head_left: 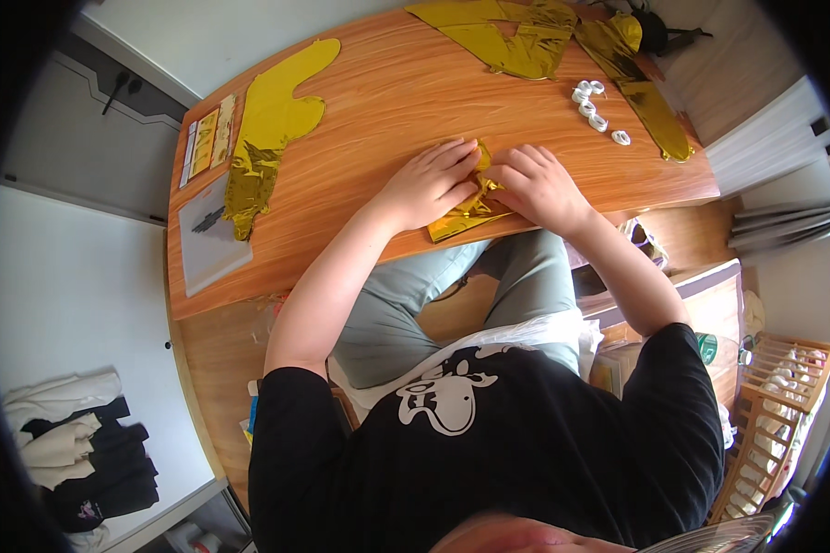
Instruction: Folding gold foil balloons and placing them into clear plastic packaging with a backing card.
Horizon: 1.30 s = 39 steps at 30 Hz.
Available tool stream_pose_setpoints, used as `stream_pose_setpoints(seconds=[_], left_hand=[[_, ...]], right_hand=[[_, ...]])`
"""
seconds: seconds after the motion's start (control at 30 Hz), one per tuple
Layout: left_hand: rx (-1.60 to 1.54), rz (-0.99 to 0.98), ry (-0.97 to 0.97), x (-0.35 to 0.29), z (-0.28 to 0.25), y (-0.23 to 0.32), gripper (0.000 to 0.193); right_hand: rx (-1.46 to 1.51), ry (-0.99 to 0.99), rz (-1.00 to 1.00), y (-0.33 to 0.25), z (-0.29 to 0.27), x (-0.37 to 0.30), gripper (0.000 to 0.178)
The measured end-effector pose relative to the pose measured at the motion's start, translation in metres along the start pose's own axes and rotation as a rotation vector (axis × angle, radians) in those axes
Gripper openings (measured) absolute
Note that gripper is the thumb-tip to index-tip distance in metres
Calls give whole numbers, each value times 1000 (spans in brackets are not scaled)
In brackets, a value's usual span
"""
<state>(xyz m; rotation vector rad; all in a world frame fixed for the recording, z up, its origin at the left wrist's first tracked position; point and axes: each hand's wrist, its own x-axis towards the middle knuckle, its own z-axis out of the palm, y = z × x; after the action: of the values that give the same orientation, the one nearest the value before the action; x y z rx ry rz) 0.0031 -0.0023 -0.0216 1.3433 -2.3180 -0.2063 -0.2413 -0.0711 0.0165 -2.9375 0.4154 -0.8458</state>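
Note:
A small, crumpled piece of shiny gold foil, apparently a folded flat balloon, lies at the table's near edge between my hands. My left hand rests on its left side, fingers stretched out and laid flat over it. On the opposite side, my right hand has its fingers bent and pinched onto the foil. Flat gold foil balloons lie about the table: one at the left, one at the far edge and a long one at the far right.
Several small white ribbon rolls sit right of my hands. On the table's left are a printed card and a clear plastic sleeve with dark pieces. A black object stands at the far right corner. A wooden slatted rack stands lower right.

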Motion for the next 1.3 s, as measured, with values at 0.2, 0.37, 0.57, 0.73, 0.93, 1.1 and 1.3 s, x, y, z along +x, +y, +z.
stream_pose_setpoints(seconds=[0.2,0.37,0.57,0.73,0.93,1.1,1.3], left_hand=[[-161,-96,9,2,-6,5,64],[-827,-220,105,0,-15,-7,66],[-1049,-359,396,-10,-49,-15,64],[-17,-132,169,-16,-59,44,47],[98,-265,99,-21,-36,44,35],[92,-381,521,-33,-43,54,34],[-171,-938,433,-51,-33,57,44]], right_hand=[[1,14,-215,2,4,1,44],[172,-34,-85,2,15,2,32],[271,-48,-1,4,17,3,18],[342,-58,98,9,14,2,18],[362,-92,60,-2,8,13,24],[313,30,128,-7,22,17,19],[326,62,372,-15,37,14,16]])
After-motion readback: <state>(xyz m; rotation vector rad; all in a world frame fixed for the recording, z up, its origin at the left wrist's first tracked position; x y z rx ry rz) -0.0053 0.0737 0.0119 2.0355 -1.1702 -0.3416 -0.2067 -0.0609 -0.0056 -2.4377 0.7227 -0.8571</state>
